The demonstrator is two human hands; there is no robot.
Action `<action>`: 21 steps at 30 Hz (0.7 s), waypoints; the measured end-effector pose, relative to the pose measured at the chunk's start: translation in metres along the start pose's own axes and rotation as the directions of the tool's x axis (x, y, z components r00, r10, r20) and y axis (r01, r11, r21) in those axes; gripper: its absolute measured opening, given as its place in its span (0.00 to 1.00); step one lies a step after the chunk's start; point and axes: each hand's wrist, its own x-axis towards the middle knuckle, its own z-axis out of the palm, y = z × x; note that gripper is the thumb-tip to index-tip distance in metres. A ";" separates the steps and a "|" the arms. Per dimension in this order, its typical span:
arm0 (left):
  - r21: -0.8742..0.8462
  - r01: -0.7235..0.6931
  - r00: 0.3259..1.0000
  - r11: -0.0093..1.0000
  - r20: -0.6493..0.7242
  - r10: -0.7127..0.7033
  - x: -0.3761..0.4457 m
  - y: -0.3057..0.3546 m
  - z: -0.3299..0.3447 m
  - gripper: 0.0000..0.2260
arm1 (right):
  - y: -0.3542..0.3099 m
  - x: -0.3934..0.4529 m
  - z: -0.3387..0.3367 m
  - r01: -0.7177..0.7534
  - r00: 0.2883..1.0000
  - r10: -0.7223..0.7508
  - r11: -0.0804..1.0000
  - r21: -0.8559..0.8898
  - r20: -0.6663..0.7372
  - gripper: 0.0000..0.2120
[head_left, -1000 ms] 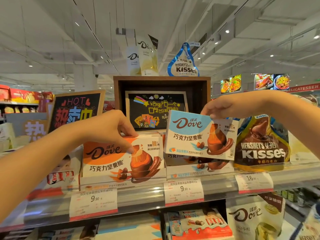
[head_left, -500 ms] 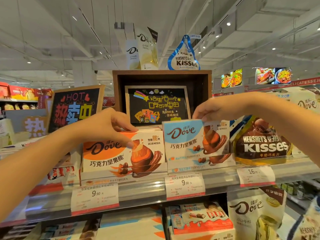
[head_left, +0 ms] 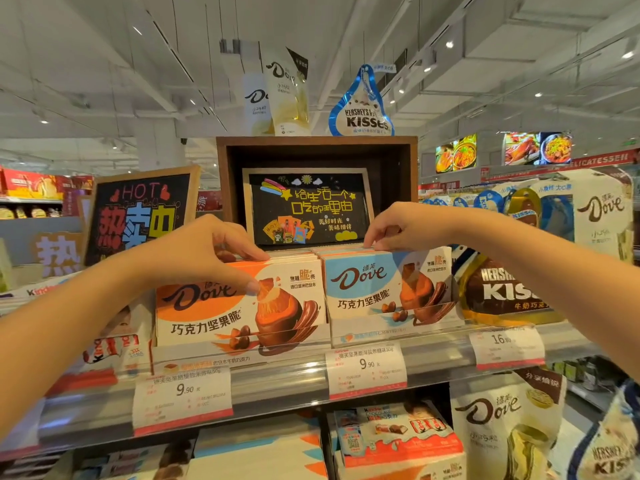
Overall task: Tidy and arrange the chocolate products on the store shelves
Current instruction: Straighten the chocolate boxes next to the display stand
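An orange Dove box (head_left: 239,306) stands at the front of its row on the upper shelf (head_left: 277,379). My left hand (head_left: 204,254) grips its top edge, thumb on the front face and fingers curled behind. Beside it on the right stands a blue Dove box (head_left: 388,289), down in its row behind the clear shelf lip. My right hand (head_left: 408,226) pinches the top edge of that blue box. More boxes stand behind both front ones.
A brown Hershey's Kisses bag (head_left: 502,292) sits right of the blue box. Kinder boxes (head_left: 114,344) stand at the left. A wooden display box (head_left: 315,188) with a chalkboard sign rises behind. Price tags (head_left: 365,368) hang on the shelf rail. Lower shelf holds Dove bags (head_left: 502,424).
My right hand has lowered the blue Dove box from above its row down into place behind the shelf lip. My left hand has kept hold of the orange box.
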 end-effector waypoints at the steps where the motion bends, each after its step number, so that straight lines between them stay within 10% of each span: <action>1: 0.001 0.004 1.000 1.000 0.001 -0.004 0.000 0.000 0.000 0.25 | 0.000 0.004 -0.002 -0.005 1.000 0.005 1.000 0.006 0.019 0.11; 12: -0.023 0.035 0.998 0.999 -0.047 -0.036 -0.002 0.002 0.003 0.19 | -0.004 0.021 -0.004 -0.010 0.972 0.047 0.987 -0.163 0.229 0.09; 21: 0.260 0.076 0.997 0.962 -0.004 -0.077 -0.014 0.002 -0.011 0.23 | -0.015 -0.011 -0.054 -0.050 0.989 0.064 0.993 0.109 -0.133 0.05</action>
